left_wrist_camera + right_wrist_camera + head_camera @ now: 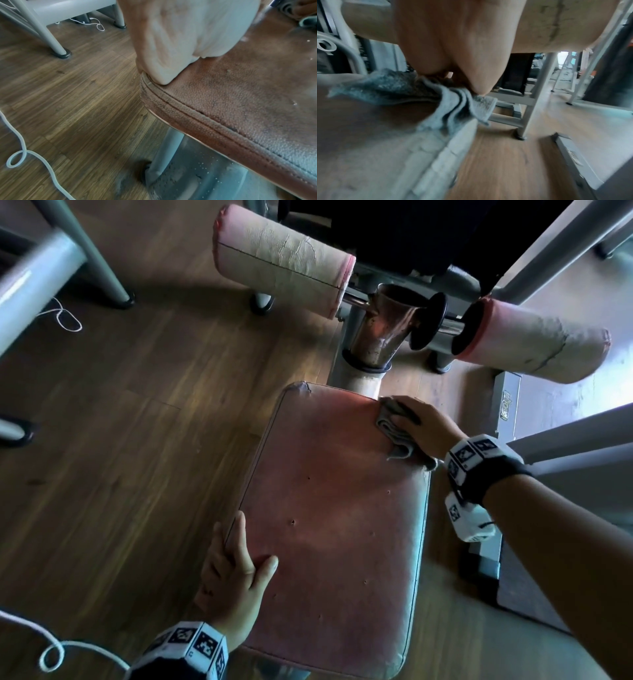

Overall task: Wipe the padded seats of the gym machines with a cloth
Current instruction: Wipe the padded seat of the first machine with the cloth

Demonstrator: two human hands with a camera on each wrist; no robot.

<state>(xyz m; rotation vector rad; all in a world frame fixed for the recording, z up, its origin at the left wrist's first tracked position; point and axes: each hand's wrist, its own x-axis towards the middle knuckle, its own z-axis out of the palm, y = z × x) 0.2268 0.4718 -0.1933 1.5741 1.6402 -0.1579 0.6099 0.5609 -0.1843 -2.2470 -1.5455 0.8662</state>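
A worn reddish padded seat (335,525) fills the middle of the head view. My right hand (421,422) lies on a bunched grey cloth (394,440) at the seat's far right corner, fingers curled over it. In the right wrist view the cloth (447,102) is gathered under my right hand (462,47) at the edge of the seat (368,148). My left hand (236,566) rests on the seat's near left edge, thumb on top and fingers lying along the seam. The left wrist view shows my left hand (180,33) pressed on the stitched seat (240,94) rim.
Two cracked roller pads (281,261) (534,350) flank a metal post (380,333) beyond the seat. Grey frame legs (99,261) stand on the wooden floor at left. White cords (65,316) (51,652) lie on the floor. A grey base plate (507,405) lies at right.
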